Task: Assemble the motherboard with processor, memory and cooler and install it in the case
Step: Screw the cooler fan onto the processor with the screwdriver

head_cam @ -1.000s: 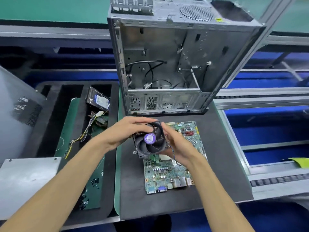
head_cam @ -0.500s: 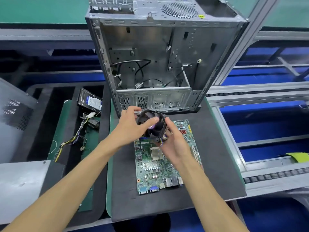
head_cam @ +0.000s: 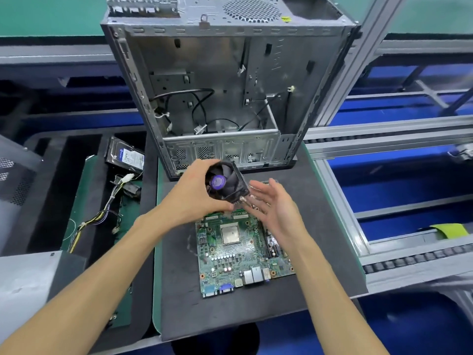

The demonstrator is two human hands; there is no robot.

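A dark grey anti-static mat (head_cam: 320, 201) covers a workstation set between blue-floored conveyor lanes framed in aluminium rails (head_cam: 399, 139). On the mat lies a green rectangular motherboard (head_cam: 238, 254), flat, its port connectors toward the person and a square silver processor (head_cam: 230, 233) seated in the socket near its far half. Behind the board stands an open grey steel computer case (head_cam: 225, 83), its side panel off, black cables looped loosely inside.

The left hand (head_cam: 194, 196) grips a black round cooler fan with a purple centre label (head_cam: 226, 184), fingers curled round its frame, holding it tilted in the air above the far edge of the motherboard and just in front of the case. The cooler is not touching the board. The right hand (head_cam: 275, 203) hovers just beside the cooler with palm turned inward and fingers spread and straight, holding nothing; its fingertips are blurred.

To the left, a black foam tray (head_cam: 51, 196) holds a black hard drive with a blue-and-white label (head_cam: 126, 157) and a bundle of yellow, black and white wires (head_cam: 102, 213). A flat grey metal panel (head_cam: 23, 290) lies at the near left corner.
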